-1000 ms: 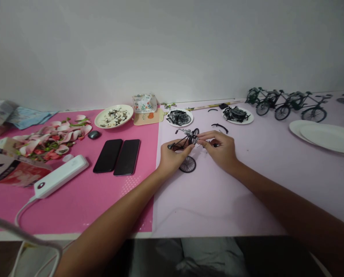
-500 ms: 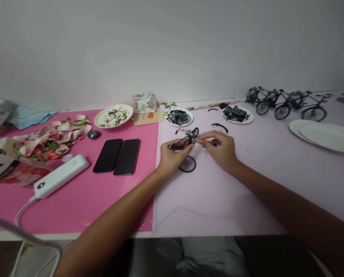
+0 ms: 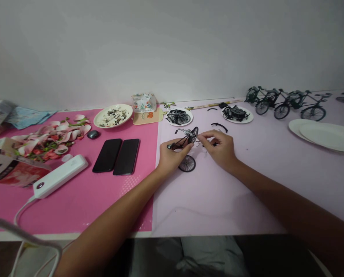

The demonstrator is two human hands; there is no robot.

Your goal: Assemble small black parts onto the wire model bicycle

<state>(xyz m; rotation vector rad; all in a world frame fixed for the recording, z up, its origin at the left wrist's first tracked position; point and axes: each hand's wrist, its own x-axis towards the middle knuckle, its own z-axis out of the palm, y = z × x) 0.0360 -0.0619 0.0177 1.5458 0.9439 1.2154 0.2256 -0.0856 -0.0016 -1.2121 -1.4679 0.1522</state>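
A partly assembled model bicycle (image 3: 185, 135), black with grey handlebars, is gripped in my left hand (image 3: 172, 156) just above the table. One wheel sits on its near end. My right hand (image 3: 220, 148) is closed, thumb and forefinger pinched at the rim of that wheel; whatever small piece they hold is too fine to make out. Below my left hand a loose black spoked wheel (image 3: 187, 164) lies on the table. Small dark and grey parts show partly under my right hand. A curved black strip (image 3: 219, 126) lies behind it.
Behind my hands stand two white plates of black parts, a left plate (image 3: 191, 115) and a right plate (image 3: 251, 117). Several finished model bicycles (image 3: 313, 109) and stacked oval plates (image 3: 330, 136) are at the right. Two phones (image 3: 107, 156), a white power strip (image 3: 60, 177) and petals (image 3: 70, 134) occupy the left.
My right fingers have shifted slightly at the wheel's rim. The model stays in my left hand in nearly the same place.
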